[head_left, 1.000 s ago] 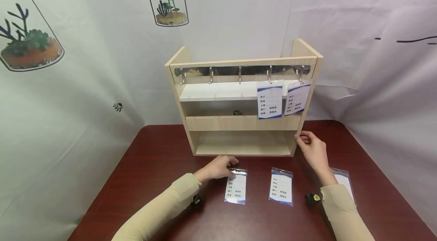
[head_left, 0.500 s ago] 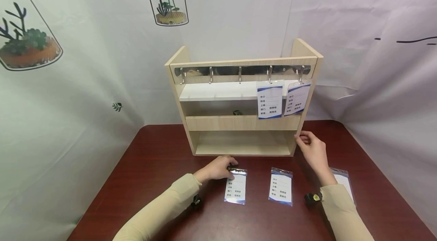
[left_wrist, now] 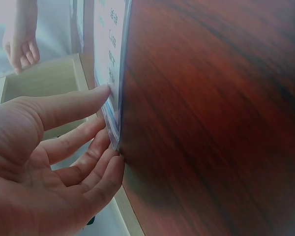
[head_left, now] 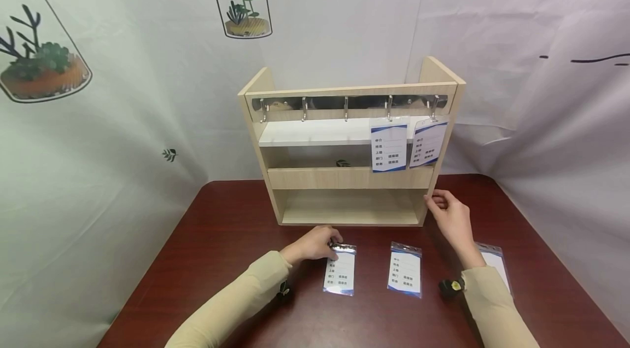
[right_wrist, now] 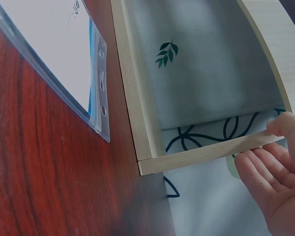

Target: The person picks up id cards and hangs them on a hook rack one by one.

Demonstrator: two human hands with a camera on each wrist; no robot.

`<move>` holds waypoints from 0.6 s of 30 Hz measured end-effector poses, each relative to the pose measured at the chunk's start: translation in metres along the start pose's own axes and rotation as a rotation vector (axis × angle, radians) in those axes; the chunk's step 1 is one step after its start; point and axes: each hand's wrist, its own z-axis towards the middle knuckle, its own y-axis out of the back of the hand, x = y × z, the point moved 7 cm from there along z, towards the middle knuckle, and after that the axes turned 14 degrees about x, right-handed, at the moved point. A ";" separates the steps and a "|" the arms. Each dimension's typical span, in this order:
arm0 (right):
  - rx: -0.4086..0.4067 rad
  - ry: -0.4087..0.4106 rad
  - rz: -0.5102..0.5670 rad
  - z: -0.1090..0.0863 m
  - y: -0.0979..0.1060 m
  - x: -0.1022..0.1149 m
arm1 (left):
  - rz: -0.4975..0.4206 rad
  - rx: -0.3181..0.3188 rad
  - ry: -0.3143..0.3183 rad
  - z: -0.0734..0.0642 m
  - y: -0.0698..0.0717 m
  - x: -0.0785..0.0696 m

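My left hand (head_left: 314,242) is at the hook-slot end of a clear ID badge holder (head_left: 339,276) lying on the table. In the left wrist view the thumb presses the badge's printed face, and the fingers (left_wrist: 96,162) curl at its end edge. My right hand (head_left: 451,219) grips the right side panel of a small wooden shelf (head_left: 349,178). Seen from the right wrist, its thumb is on one side of the panel (right_wrist: 211,152) and the fingers on the other. Two badges, one upright (head_left: 389,148) and one tilted (head_left: 429,144), hang from the shelf's two right-hand hooks.
Another badge (head_left: 405,271) lies on the dark red table (head_left: 315,318) between my arms. A further badge (head_left: 494,266) is partly hidden behind my right forearm. Three bare hooks (head_left: 304,109) are on the left of the shelf's metal strip. A printed cloth (head_left: 147,74) hangs behind.
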 end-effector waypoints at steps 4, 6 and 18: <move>0.001 -0.002 0.007 0.000 0.000 0.000 | -0.001 0.002 -0.006 0.001 0.000 0.000; 0.001 0.000 0.010 0.000 0.000 -0.001 | -0.002 0.006 -0.003 0.001 0.000 0.000; 0.006 -0.002 0.006 0.000 -0.001 -0.001 | -0.035 -0.012 0.008 0.000 0.000 -0.001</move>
